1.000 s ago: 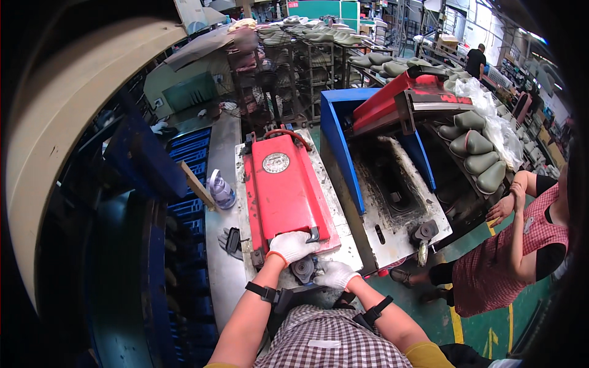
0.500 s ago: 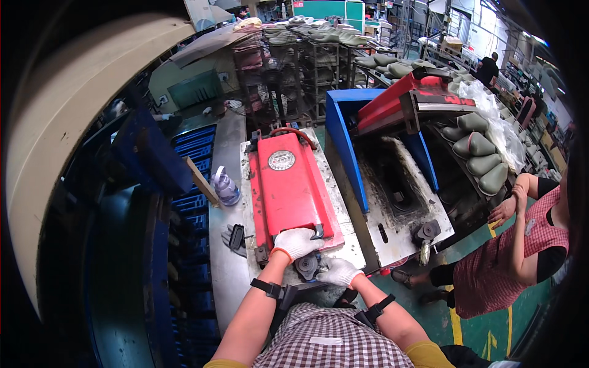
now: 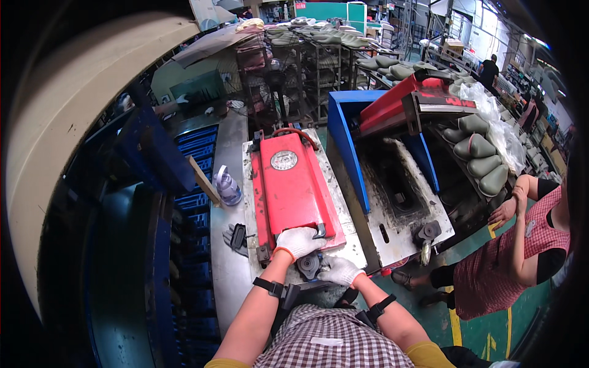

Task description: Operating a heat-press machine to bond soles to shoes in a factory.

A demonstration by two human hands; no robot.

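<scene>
At the front end of a closed red press lid [image 3: 293, 190], my left hand [image 3: 297, 241] in a white knit glove is wrapped round the dark bar handle [image 3: 319, 231]. Just below it sits a round dark clamp [image 3: 308, 264] on the press's front edge. My right hand [image 3: 338, 271], also gloved in white, is closed at the clamp's right side on its short handle, mostly hidden by the fingers. The lid lies flat on a worn metal plate [image 3: 350, 236].
A second press stands to the right, its red lid [image 3: 399, 101] raised. Left are a water bottle [image 3: 227, 187] and a dark glove [image 3: 237, 238]. A co-worker in a checked apron [image 3: 491, 270] stands close on the right. Green clogs [image 3: 481, 156] fill a rack beyond.
The view has shifted very slightly. Both my hands keep their places on the handle and clamp. At the far left, another person's gloved hand has moved up and to the right.
</scene>
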